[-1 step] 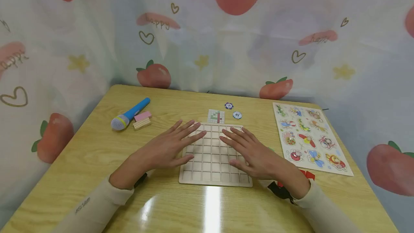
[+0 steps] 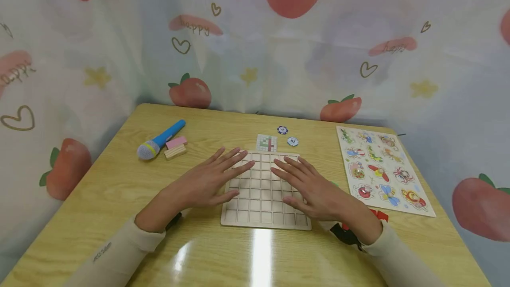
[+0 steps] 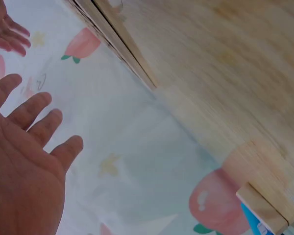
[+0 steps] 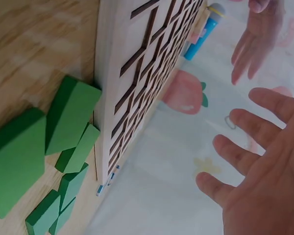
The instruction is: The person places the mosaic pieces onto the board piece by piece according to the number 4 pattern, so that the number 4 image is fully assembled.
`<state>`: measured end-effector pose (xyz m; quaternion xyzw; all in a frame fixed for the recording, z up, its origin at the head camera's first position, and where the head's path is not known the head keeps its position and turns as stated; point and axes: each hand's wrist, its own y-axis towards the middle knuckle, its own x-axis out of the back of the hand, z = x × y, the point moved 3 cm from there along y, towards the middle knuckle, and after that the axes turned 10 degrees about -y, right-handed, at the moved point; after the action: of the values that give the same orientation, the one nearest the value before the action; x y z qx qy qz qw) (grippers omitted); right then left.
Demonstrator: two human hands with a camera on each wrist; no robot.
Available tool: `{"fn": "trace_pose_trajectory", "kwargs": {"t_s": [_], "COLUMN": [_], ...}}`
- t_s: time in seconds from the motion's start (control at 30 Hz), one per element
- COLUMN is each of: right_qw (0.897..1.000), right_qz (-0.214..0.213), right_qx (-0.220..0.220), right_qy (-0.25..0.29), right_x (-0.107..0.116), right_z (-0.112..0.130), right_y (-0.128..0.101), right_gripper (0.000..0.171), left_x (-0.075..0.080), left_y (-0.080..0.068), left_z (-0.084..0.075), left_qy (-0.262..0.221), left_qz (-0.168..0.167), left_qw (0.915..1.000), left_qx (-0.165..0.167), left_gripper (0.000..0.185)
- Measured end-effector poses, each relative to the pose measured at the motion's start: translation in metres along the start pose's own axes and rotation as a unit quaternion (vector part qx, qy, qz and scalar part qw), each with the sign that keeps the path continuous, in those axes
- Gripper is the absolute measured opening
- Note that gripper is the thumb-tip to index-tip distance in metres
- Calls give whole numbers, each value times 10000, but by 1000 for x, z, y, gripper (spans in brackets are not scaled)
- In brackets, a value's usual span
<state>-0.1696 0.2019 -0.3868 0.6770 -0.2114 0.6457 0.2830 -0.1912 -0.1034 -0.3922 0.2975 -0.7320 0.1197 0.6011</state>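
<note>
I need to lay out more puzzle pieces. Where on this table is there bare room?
Bare wood lies between the toy microphone and the left hand, along the near edge below the grid board, and across the far edge behind the two chips. It is crowded between the right hand and the animal puzzle, where green blocks lie.

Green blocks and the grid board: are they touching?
Touching. The right wrist view shows the green blocks lying on the table with their ends butted against the edge of the grid board, no gap visible between them.
</note>
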Motion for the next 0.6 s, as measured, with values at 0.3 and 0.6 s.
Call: {"fn": "trace_pose_trajectory", "kwargs": {"t_s": [0.3, 0.6], "right_qw": [9996, 9971], "right_qz": [162, -613], "right_qx": [-89, -425], "right_qy": [221, 163], "right_x": [1, 23], "right_z": [-1, -25], "right_y": [-2, -31], "right_gripper": [74, 68], "left_x": [0, 11], "left_y": [-3, -31], "left_z": [-3, -21], "left_qy": [-106, -3056], "left_qz": [-15, -907], "left_qw": [9999, 9454], "left_qx": [96, 676], "left_gripper": [78, 74]}}
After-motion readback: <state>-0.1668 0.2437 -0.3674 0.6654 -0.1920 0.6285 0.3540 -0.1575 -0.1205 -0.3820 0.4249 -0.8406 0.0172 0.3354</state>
